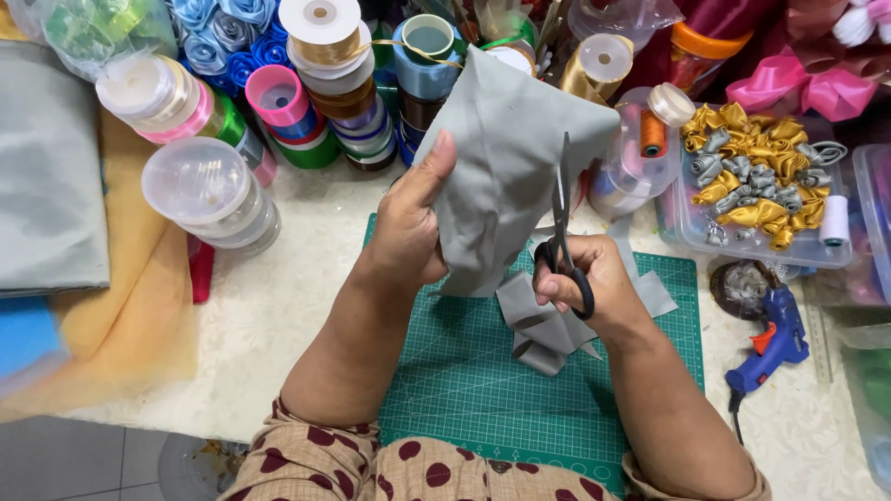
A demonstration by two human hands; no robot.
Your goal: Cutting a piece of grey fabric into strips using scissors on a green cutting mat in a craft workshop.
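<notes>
You work under bright, even light from above; shadows under your forearms on the green cutting mat (483, 380) are soft and faint. Satin ribbon spools (325, 56) and clear plastic lids (190, 176) catch mild glare. Focus stays sharp at centre; the edges bend slightly and soften.

One pair of black-handled scissors (562, 243), one blue glue gun (775, 341), one green cutting mat (483, 390), one clear tray (687, 227) of gold and grey ribbon roses, one orange thread spool (652, 135), one white thread spool (834, 221), two hands.
</notes>
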